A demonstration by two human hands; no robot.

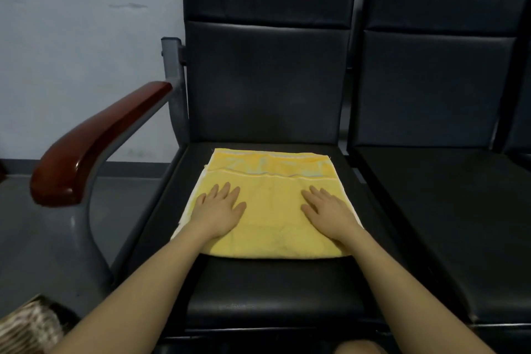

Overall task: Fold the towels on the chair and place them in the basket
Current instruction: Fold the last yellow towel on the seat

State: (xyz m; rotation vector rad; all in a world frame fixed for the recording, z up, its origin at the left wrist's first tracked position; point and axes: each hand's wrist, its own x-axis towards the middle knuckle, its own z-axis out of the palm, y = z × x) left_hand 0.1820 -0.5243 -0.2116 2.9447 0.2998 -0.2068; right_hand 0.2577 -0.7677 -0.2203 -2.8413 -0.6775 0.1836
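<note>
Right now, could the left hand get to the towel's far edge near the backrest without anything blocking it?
Probably yes. The left hand lies flat on the yellow towel, and nothing sits between its fingers and the far edge.

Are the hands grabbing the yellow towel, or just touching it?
Nothing is grabbed. The left hand and right hand lie flat with straight fingers on the middle of the folded yellow towel, pressing it onto the chair seat.

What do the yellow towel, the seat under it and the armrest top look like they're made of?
Yellow towel: soft terry cloth, matte, with a fuzzy nap and a woven band near its far edge. Seat: black leather or vinyl, I cannot tell which; smooth with a dull sheen and creases. Armrest top: probably lacquered reddish-brown wood, glossy with highlights, on a grey painted metal frame.
</note>
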